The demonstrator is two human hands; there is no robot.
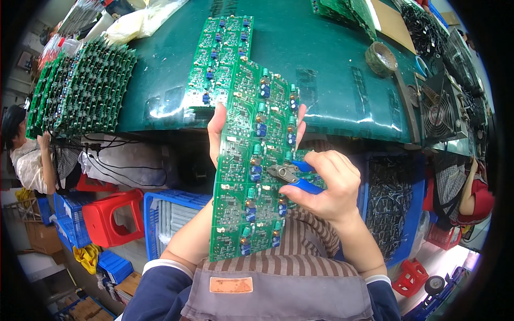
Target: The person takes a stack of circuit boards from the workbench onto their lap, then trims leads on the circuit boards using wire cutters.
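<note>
A long green circuit board panel point(233, 166) is held up before me, tilted, dotted with blue, teal and orange components. Behind it my left hand point(216, 131) grips both long edges, the thumb on the left and fingertips showing at the right; its palm is hidden. In my right hand point(337, 187) are blue-handled side cutters point(305, 185), their handles a little apart. The cutter jaws sit at the components near the panel's right-hand part; whether they touch a lead I cannot tell. Another stack of panels point(225, 43) lies on the table just beyond.
Upright rows of boards point(80, 91) stand on the green table point(166, 80) at left. A tape roll point(381, 59) and a fan unit point(441, 112) are at right. Below are a red stool point(110, 216) and blue crates point(152, 224). People sit at both sides.
</note>
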